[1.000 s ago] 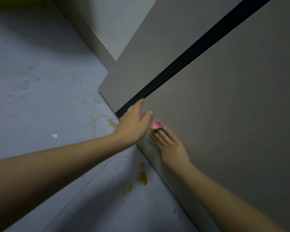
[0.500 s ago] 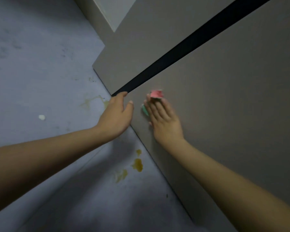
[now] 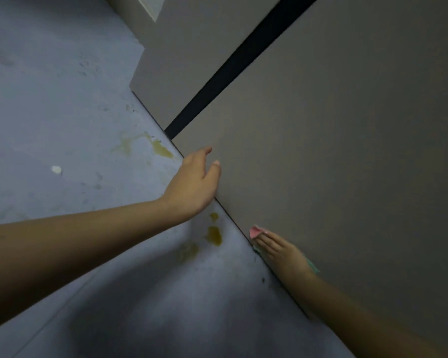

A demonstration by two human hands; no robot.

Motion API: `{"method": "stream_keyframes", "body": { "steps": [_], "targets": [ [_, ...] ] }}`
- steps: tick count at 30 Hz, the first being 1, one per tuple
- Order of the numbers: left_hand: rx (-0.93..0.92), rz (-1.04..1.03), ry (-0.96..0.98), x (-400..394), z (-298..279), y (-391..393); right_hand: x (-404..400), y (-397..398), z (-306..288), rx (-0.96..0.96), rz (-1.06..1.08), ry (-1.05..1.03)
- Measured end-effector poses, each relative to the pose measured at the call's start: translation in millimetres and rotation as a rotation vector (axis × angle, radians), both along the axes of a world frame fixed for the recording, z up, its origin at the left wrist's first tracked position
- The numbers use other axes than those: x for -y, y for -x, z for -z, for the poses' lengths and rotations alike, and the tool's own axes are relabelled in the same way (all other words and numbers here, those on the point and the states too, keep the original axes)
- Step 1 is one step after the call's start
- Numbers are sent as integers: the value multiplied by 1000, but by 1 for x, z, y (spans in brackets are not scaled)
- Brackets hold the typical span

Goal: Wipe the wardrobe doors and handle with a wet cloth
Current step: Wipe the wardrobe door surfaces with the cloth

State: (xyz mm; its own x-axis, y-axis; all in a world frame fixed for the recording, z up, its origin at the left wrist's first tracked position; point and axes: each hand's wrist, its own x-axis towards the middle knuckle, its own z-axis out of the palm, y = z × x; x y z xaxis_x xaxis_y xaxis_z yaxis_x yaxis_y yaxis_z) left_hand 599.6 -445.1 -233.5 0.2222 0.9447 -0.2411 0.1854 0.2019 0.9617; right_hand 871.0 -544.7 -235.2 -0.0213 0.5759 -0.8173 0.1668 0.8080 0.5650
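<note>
The near grey wardrobe door fills the right side of the head view. A black gap separates it from a second grey door further back. My left hand rests against the near door's bottom edge with its fingers straight. My right hand presses a pink and green cloth flat against the door's lower edge, close to the floor. Most of the cloth is hidden under my fingers. No handle is in view.
The grey-blue floor lies to the left and below. It carries yellowish stains near the door's base, more stains further back, and a small white speck. A wall corner stands at the top.
My right hand has slid the cloth down along the door's lower edge toward me. My left hand has stayed at the door's bottom edge near the gap.
</note>
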Motion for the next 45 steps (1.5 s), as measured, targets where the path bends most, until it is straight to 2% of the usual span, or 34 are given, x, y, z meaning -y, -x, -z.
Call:
{"method": "stream_keyframes", "body": {
  "steps": [2,3,5,7,9,10,14,16,18,21,23,24,25,28,30,32,33,34,38,40,41,42,45],
  "targets": [
    [-23,21,-12,7,-6,-6,-1,-4,3,-50,-126,-224],
    [-34,36,-15,11,-9,-8,-9,1,7,-89,-112,-261],
    [-69,76,-41,22,-17,-11,-27,23,19,-193,-81,-283],
    [-103,108,-55,30,-22,-13,-38,40,27,-283,-174,-313],
    [-146,117,-75,34,-26,-11,-30,36,34,-182,-105,-291],
    [-180,124,-92,34,-30,-11,-22,27,36,-221,-65,-306],
    [-253,140,-140,27,-53,-23,-1,-2,-2,-692,-15,-453],
    [-222,154,-136,23,-62,-33,-2,1,-28,-864,3,-722],
    [-196,129,-111,19,-73,-40,-22,8,-82,-1009,-143,-1154],
    [-93,-20,-54,14,-94,-49,-52,23,-174,-1083,-143,-1626],
    [36,-126,-49,14,-108,-53,-62,31,-196,-1125,-166,-1781],
    [69,-157,-47,14,-111,-54,-67,36,-189,-1136,-206,-1728],
    [88,-183,-36,13,-113,-55,-69,42,-173,-1144,-218,-1591],
    [140,-236,20,16,-108,-64,-64,50,-88,-1062,-137,-1093],
    [157,-220,40,20,-101,-72,-51,39,-56,-970,-53,-801],
    [157,-183,55,25,-93,-80,-34,23,-50,-932,-40,-678],
    [161,-179,64,27,-91,-83,-22,15,-56,-931,-42,-674],
    [169,-181,70,27,-90,-86,-13,6,-65,-962,-45,-765],
    [239,-227,90,17,-93,-92,-19,-4,-121,-1076,-235,-1334],
    [260,-257,107,14,-93,-90,-48,18,-144,-1150,-240,-1584],
    [274,-272,110,14,-93,-89,-62,31,-155,-1180,-237,-1639],
    [288,-292,111,14,-94,-88,-75,40,-159,-1200,-293,-1656],
    [311,-379,150,15,-93,-85,-94,50,-125,-1526,-135,-1215]
  ]
}}
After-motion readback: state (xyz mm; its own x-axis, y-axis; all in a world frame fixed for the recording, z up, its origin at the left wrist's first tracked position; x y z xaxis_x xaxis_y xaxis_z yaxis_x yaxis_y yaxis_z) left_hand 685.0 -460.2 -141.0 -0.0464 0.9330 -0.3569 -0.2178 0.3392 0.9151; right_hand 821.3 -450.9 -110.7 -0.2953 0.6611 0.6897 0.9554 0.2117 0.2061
